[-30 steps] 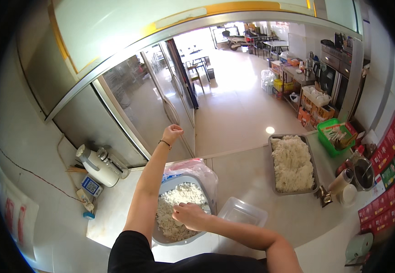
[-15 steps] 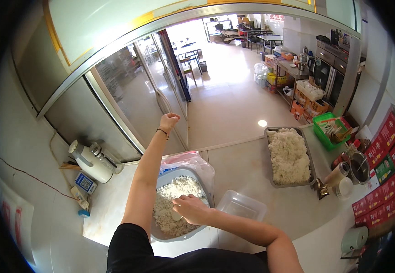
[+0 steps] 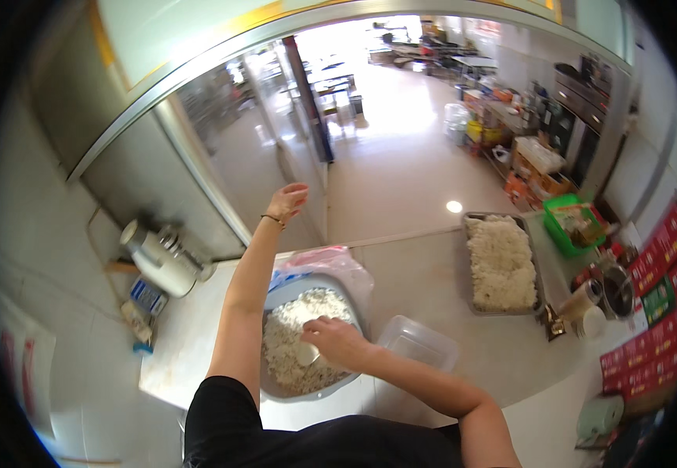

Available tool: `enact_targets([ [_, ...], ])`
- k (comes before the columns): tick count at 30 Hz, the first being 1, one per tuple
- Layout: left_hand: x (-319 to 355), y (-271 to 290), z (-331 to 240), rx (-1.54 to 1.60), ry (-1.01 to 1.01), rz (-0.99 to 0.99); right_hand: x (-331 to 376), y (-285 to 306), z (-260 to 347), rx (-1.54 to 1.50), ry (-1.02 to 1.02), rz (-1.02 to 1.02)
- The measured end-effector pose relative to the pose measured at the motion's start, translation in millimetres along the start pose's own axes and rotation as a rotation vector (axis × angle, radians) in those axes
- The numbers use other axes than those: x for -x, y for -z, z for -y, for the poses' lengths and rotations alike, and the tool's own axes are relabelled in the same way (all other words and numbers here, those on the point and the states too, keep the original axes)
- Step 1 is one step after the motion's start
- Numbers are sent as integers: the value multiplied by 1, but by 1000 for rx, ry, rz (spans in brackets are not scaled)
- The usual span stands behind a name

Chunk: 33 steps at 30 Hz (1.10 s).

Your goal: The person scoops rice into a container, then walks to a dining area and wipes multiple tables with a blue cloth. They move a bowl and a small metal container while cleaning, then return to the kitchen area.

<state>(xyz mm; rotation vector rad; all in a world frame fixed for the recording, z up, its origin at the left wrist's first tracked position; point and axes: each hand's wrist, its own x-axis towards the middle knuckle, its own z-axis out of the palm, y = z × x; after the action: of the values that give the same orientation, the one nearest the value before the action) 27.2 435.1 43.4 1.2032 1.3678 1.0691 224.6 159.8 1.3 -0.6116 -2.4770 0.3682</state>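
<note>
While the right hand (image 3: pixel 337 343) works low inside a grey, rounded-rectangular plastic tub (image 3: pixel 299 397), its fingers are drawn narrow around a pale, smooth, round-ended utensil (image 3: pixel 309 356), mostly hidden by the hand, so its exact kind is hard to tell. The utensil's visible end rests against loose white cooked rice (image 3: pixel 285 347), which covers the tub's bottom and looks brightest toward twelve o'clock.

Taking the tub as the clock's centre, with twelve straight ahead of the person, the left hand (image 3: pixel 289 202) is raised well apart at about twelve, its fingers half bent and slightly parted. A thin dark bracelet (image 3: pixel 273 221) circles that wrist, and the left forearm passes over the tub's nine o'clock side.

The tub stands on a pale, smooth counter (image 3: pixel 416 269). A crumpled, translucent pinkish plastic bag (image 3: pixel 342 269) lies against its rim at one o'clock. At three o'clock, just beside it, sits a clear, shallow rectangular plastic container (image 3: pixel 418 343), partly covered by the right forearm. Well apart at two o'clock is a grey rectangular metal tray (image 3: pixel 508 312) heaped with more white rice (image 3: pixel 502 265); farther out in the same direction stands a bright green plastic basket (image 3: pixel 556 234). At ten o'clock, by the wall, is a white and grey jug (image 3: pixel 159 261).
</note>
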Motion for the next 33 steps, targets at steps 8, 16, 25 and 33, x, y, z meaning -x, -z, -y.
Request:
enact_targets([
  [8, 278, 85, -16, 383, -303, -31, -23, 11, 61, -368, 146, -91],
  [16, 593, 46, 170, 200, -249, -1101, -22, -5, 116, -474, 202, -56],
  [25, 893, -53, 321, -816, 1230, -1942, 69, -31, 221, -720, 501, 393],
  [33, 986, -114, 402, -685, 1509, -1396, 155, -33, 203, -1012, 66, 547],
])
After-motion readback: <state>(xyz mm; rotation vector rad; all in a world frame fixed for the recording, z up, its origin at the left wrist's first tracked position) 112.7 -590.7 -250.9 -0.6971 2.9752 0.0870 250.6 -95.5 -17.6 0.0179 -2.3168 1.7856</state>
